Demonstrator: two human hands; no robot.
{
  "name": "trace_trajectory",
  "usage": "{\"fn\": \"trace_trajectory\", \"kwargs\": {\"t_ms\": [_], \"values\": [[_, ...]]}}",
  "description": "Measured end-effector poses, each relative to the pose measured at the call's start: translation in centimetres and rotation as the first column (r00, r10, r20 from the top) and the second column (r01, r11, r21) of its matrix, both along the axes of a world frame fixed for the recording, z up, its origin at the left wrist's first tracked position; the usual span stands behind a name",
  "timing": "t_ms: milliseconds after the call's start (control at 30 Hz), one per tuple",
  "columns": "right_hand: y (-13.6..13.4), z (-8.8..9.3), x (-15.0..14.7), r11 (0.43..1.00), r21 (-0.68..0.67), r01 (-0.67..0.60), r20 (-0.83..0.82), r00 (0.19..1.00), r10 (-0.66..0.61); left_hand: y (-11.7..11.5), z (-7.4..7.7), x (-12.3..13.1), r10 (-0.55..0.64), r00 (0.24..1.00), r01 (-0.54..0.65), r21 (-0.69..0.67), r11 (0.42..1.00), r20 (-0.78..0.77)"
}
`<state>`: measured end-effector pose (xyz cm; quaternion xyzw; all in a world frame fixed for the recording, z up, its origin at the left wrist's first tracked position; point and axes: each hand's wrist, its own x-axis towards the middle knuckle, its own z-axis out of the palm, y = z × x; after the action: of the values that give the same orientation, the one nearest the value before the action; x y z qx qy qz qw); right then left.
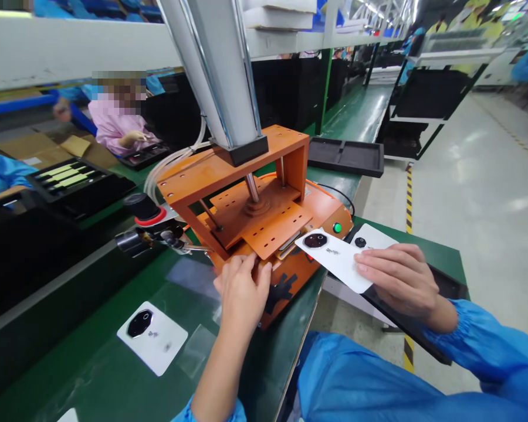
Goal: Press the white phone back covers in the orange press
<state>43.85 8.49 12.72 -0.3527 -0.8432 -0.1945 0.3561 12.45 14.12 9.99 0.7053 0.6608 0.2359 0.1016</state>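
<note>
In my right hand [400, 281] is a white phone back cover [341, 261] with a dark camera ring, pinched at its near end. Its far end hangs over the front right of an orange pneumatic press [286, 220]. My left hand [244, 287] is at the press's front edge, fingers curled beside the pressing plate [279, 231]. Its fingertips are partly hidden there, and I cannot make out what they grip. To the left, another white back cover [156, 343] lies camera side up on the green bench. Behind my right hand shows a further white cover [372, 234].
A black tray [444, 281] sits at the right under my forearm. Clear film [198, 351] lies on the bench. A black knob [141, 205] and air hoses flank the press. A green button [337, 227] is lit. A co-worker in pink [117, 123] sits across.
</note>
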Motion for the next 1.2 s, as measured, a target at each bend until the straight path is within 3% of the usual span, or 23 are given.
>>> {"fn": "trace_trajectory", "kwargs": {"t_ms": [433, 933, 1067, 1200], "values": [[0.6, 0.2, -1.2, 0.994, 0.095, 0.048, -0.070, 0.997, -0.042, 0.2, 1.0, 0.8, 0.035, 0.998, -0.039, -0.097, 0.994, -0.051], [0.9, -0.2, -0.5, 0.988, 0.138, 0.064, -0.088, 0.995, -0.052, 0.5, 1.2, 1.1, 0.045, 0.998, -0.048, -0.091, 0.995, -0.035], [1.1, -0.6, -0.1, 0.987, 0.152, 0.047, -0.070, 0.997, -0.036, 1.0, 1.6, 2.4, 0.112, 0.983, -0.103, -0.065, 0.992, 0.148], [1.1, -1.1, 0.6, 0.988, 0.147, 0.045, -0.070, 0.997, -0.035, 1.9, 1.7, 3.9, 0.187, 0.919, -0.168, -0.083, 0.982, 0.346]]}}
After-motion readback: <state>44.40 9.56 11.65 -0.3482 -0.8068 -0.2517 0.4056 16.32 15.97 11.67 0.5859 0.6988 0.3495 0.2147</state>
